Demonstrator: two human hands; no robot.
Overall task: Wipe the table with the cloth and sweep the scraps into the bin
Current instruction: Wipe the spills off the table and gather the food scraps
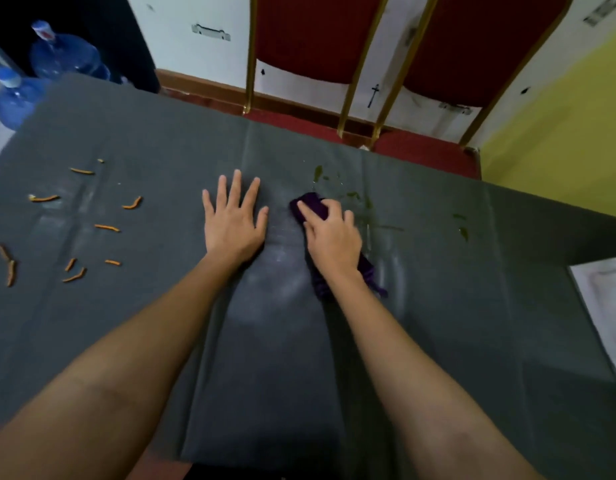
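A dark grey cloth-covered table (161, 323) fills the view. My right hand (331, 233) presses down on a purple cloth (311, 204) near the middle; the cloth's tail sticks out behind my wrist. My left hand (234, 220) lies flat on the table with fingers spread, just left of the cloth, holding nothing. Several orange peel scraps (107, 227) are scattered on the table's left part. Greenish wet spots (355, 195) and smears lie to the right of the cloth. No bin is in view.
Two red chairs with gold frames (351, 74) stand behind the table's far edge. Blue water bottles (64, 57) stand at the far left. A white sheet of paper (608, 306) lies at the table's right edge. A yellow wall is at the right.
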